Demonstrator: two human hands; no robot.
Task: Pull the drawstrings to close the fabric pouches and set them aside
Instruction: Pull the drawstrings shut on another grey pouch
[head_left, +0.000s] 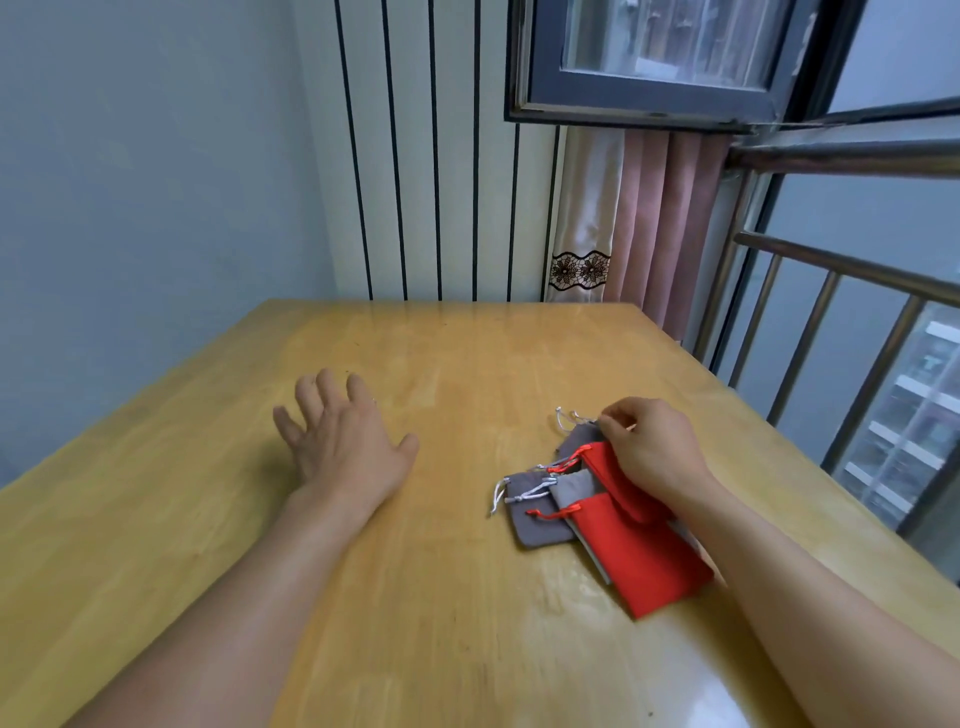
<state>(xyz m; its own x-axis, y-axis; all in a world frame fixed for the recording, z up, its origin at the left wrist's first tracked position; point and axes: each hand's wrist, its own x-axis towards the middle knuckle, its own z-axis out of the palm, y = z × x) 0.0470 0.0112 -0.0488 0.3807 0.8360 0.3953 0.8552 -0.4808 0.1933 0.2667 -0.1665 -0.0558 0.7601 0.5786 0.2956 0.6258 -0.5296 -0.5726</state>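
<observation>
Red and grey pouches (597, 514) lie overlapped on the wooden table (415, 597), under the right hand (649, 447), whose curled fingers pinch the far grey one. Two red and at least three grey show. Well apart, the left hand (343, 436) rests flat, fingers spread, holding nothing.

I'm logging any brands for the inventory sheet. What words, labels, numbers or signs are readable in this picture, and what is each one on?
None: no readable text shows anywhere in this view.
The red pouches and grey pouches show plain fabric, with no tag or print visible.
The wooden table carries no mark.
The curtain has a lace flower band, a pattern and not lettering.
</observation>
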